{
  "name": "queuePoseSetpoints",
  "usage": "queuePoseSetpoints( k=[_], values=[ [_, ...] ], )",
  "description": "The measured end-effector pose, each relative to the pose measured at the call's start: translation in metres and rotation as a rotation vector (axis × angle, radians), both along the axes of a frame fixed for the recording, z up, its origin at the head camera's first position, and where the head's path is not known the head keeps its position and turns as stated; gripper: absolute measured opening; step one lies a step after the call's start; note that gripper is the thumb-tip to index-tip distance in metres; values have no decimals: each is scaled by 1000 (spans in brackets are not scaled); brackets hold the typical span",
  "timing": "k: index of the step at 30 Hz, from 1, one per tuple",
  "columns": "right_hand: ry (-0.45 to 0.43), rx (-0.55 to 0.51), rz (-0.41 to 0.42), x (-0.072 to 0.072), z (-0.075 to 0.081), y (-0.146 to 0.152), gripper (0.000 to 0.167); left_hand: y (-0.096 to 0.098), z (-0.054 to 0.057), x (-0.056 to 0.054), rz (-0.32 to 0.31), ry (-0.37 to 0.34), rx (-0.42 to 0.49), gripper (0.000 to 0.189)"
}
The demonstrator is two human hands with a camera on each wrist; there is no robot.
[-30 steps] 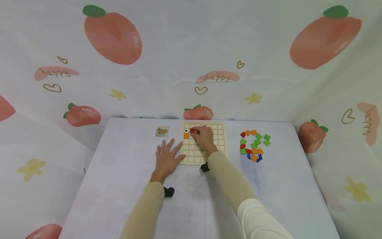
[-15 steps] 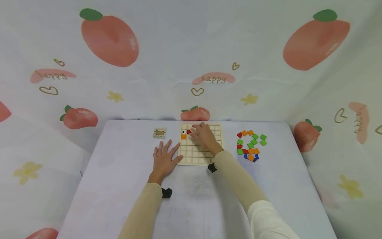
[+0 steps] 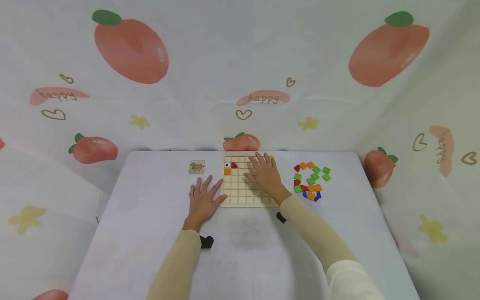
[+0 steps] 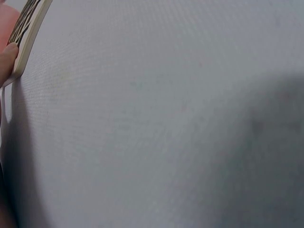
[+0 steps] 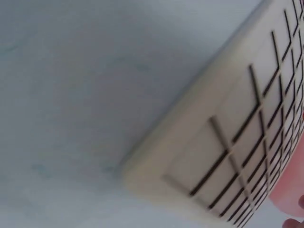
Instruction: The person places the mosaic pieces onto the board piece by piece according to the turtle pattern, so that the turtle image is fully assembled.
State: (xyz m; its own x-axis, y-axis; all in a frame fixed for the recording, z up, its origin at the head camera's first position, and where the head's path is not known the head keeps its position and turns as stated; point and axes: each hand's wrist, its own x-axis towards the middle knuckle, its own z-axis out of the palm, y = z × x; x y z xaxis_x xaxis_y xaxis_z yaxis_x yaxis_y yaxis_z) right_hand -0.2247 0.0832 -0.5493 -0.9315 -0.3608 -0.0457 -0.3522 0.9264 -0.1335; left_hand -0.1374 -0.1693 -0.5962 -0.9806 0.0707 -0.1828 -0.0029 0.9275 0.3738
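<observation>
A pale wooden grid board [image 3: 240,200] lies on the table. At its upper left, one cell bears a white tile with a black dot [image 3: 227,165]. Beside that sits a red quarter-round tile [image 3: 234,165], and an orange square tile [image 3: 227,171] lies below the dotted one. My right hand [image 3: 265,175] is over the board's right half, fingers spread and holding nothing. Fingers spread, my left hand [image 3: 203,203] lies flat on the table with its thumb at the board's left edge. The left wrist view catches the thumb [image 4: 6,61] against the board's side.
Right of the board lie loose tiles: green squares [image 3: 316,169], orange squares [image 3: 310,165], red quarter-rounds [image 3: 297,183] and blue pieces [image 3: 318,196]. A small picture card [image 3: 196,166] with a grid lies left of the board. A printed cloth wall [image 3: 210,125] stands behind the table.
My right hand has let go of the red quarter-round tile, which stays beside the dotted tile. It has opened and moved right across the board. My left hand keeps its place.
</observation>
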Motion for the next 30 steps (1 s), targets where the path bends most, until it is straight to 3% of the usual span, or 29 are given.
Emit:
queuePoseSetpoints(
  k=[6,12,21,30],
  values=[
    [-32,29,-26,11,-4,20,81,0,1,2,3,-9,4,69],
    [-36,-12,-68,21,-13,40,84,-2,7,1,2,-7,13,69],
    [-30,-21,-150,26,-22,77,85,-2,0,0,-4,2,4,69],
    [-69,-135,-228,26,-21,111,88,0,-4,0,-4,23,4,70]
  ],
)
